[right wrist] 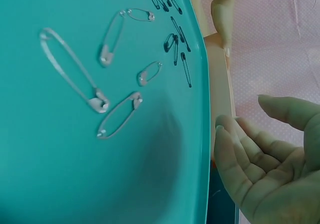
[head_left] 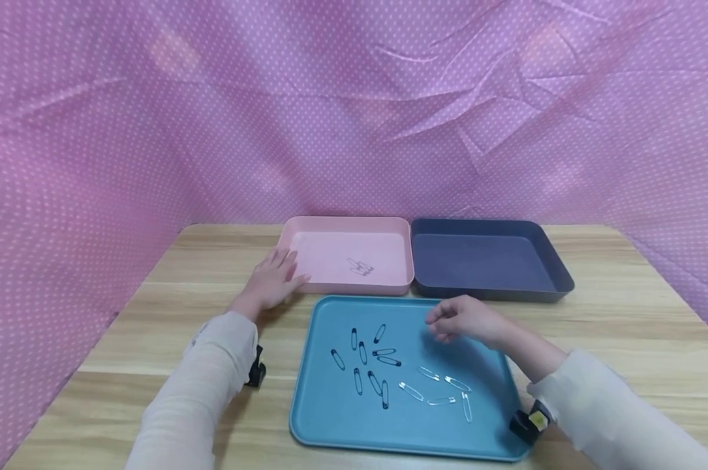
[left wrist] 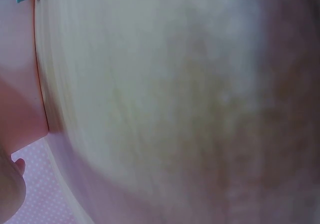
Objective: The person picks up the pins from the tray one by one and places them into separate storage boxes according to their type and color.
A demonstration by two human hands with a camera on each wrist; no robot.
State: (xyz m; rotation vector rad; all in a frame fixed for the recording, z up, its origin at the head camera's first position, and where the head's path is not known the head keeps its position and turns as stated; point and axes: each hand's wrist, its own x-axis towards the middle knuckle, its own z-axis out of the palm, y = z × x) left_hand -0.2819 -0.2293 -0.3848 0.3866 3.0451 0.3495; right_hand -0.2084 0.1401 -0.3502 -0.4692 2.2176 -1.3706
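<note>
My left hand (head_left: pixel 271 279) lies at the near left corner of a pink tray (head_left: pixel 354 289), fingers extended along its rim and no item in them. Only a bit of that hand (left wrist: pixel 11 191) shows in the left wrist view. Over the far right part of a teal tray (head_left: pixel 342 427) hovers my right hand (head_left: pixel 468 320). Its fingers (right wrist: pixel 226 154) bend loosely, the thumb stands apart, and nothing is held. Several black safety pins (head_left: pixel 385 405) lie left of centre on the teal tray. Several silver safety pins (head_left: pixel 402 386) lie to their right. A small cluster of safety pins (head_left: pixel 361 267) rests inside the pink tray.
A dark navy tray (head_left: pixel 477 261) stands right of the pink one, side by side behind the teal tray. All stand on a wooden table (head_left: pixel 119 339). Pink dotted cloth (head_left: pixel 330 130) hangs behind and at both sides. Each wrist carries a small black camera (head_left: pixel 530 424).
</note>
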